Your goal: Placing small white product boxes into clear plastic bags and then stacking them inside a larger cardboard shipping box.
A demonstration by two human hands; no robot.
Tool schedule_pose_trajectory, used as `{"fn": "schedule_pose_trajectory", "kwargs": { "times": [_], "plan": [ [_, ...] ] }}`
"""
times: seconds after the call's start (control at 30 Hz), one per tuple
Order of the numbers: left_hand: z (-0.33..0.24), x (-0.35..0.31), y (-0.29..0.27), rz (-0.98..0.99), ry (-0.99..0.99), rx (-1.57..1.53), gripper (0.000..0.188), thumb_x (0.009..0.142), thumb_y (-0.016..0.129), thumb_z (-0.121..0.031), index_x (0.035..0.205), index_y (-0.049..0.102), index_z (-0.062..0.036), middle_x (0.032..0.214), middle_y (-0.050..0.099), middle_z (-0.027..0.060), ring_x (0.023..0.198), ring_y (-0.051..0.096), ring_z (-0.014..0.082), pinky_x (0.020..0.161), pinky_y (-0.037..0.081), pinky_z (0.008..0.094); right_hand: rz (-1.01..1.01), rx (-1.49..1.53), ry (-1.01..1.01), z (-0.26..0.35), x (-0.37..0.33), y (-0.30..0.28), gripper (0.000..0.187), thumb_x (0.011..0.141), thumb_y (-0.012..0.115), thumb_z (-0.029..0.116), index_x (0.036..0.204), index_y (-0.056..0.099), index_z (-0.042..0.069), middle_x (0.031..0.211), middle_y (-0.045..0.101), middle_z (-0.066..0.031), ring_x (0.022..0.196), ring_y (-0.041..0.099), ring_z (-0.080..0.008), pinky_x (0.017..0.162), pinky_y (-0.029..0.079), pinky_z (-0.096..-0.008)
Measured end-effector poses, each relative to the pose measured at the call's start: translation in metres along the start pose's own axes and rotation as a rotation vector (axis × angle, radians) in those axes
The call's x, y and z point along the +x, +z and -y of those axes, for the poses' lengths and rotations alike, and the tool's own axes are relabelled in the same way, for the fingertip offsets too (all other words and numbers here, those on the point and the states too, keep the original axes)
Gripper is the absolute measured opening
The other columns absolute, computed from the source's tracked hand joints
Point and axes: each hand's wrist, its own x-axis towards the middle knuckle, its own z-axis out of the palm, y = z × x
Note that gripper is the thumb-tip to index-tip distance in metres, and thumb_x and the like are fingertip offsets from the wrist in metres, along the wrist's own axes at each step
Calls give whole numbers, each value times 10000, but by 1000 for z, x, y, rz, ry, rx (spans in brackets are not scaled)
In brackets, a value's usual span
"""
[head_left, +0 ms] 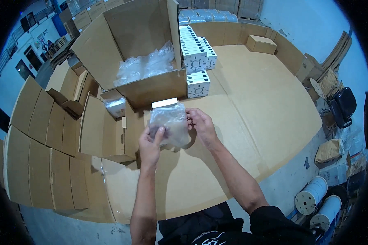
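My left hand (pixel 150 147) grips a clear bubble-wrap bag (pixel 171 124), thumb across its front. The end of a white box (pixel 164 103) shows at the bag's far edge; whether it is inside cannot be made out. At the bag's right edge, my right hand (pixel 202 124) has curled fingers, their tips partly hidden against the plastic. Just left of the bag, an open cardboard carton (pixel 104 130) holds a bubble-wrapped packet (pixel 117 107). Beyond the hands, a large open cardboard box (pixel 151 90) contains a heap of bubble-wrap bags (pixel 147 63).
Stacked white boxes (pixel 198 85) stand right of the large box. Closed cartons (pixel 41 171) line the left side. Cardboard covers the table (pixel 265 110), with a small brown carton (pixel 261 44) at the far right. Cable reels (pixel 311 196) and a black chair (pixel 342 106) are off to the right.
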Motion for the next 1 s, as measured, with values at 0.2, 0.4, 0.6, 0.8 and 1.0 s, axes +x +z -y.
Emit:
{"fn": "schedule_pose_trajectory", "kwargs": {
  "times": [0.2, 0.4, 0.6, 0.8, 1.0],
  "plan": [
    [16, -8, -4, 54, -120, 76, 176, 1005, 656, -130, 1122, 648, 1, 1028, 726, 66, 940, 673, 117, 841, 551, 280, -45, -219, 61, -10, -1, 5, 160, 996, 664, 139, 1063, 684, -5, 858, 672, 12, 769, 590, -47, 693, 484, -228],
    [26, 23, -16, 3, -82, 200, 227, 1048, 605, -222, 1032, 658, -2, 886, 659, -7, 818, 581, 52, 713, 475, 224, 41, -359, 26, -17, 2, 6, 114, 985, 674, 134, 986, 673, 21, 835, 650, 21, 766, 577, -51, 696, 489, -235],
    [38, 27, -9, -226, 114, 181, 182, 1049, 597, -205, 1006, 642, -34, 824, 641, -14, 735, 546, 49, 660, 445, 229, 5, -401, 111, -9, 4, 6, 95, 974, 689, 109, 968, 671, 16, 819, 639, 28, 771, 572, -44, 660, 484, -233],
    [23, 12, 3, -131, 5, 287, 176, 1072, 551, -230, 1131, 585, -69, 843, 638, -5, 726, 499, 40, 612, 404, 222, -24, -292, 131, -2, 2, 11, 77, 1000, 660, 127, 1008, 664, 51, 837, 635, 23, 733, 552, -46, 651, 461, -214],
    [32, 13, 2, -187, 100, 270, 207, 1086, 528, -260, 1153, 584, -72, 812, 578, -31, 742, 498, 51, 627, 405, 227, -7, 298, 214, -14, 1, -1, 80, 964, 611, 23, 1027, 586, 66, 916, 643, -24, 829, 613, -97, 760, 510, -254]
  ]
}}
